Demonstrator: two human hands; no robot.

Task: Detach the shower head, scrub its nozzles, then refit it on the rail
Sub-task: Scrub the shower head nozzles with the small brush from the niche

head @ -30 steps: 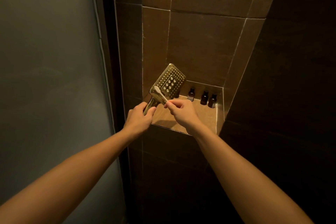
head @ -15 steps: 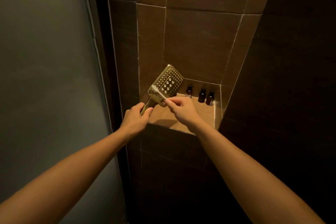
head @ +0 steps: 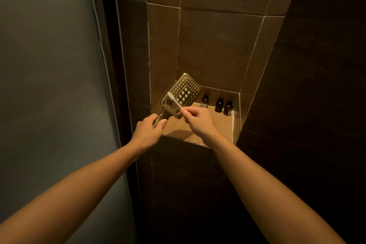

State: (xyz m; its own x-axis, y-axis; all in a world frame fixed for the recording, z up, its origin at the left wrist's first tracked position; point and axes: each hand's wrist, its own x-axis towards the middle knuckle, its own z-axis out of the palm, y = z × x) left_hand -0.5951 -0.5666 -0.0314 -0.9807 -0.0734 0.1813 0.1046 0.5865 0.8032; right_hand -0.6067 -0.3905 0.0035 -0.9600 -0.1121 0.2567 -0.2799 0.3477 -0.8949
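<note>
A square gold shower head [head: 185, 91] is held up in front of a tiled wall niche, its nozzle face turned toward me. My left hand [head: 147, 131] grips its gold handle from below. My right hand [head: 199, 123] pinches the handle of a white toothbrush [head: 174, 101], whose brush end lies against the lower left part of the nozzle face. No rail or hose shows in this view.
The niche shelf [head: 217, 125] carries three small dark bottles [head: 218, 104] along its back wall, right of the shower head. A frosted glass panel [head: 49, 85] fills the left side. Dark tiled walls [head: 316, 85] close in on the right and below.
The toothbrush has slid from the lower edge up along the left part of the nozzle face. Both hands and the shower head stay in nearly the same place.
</note>
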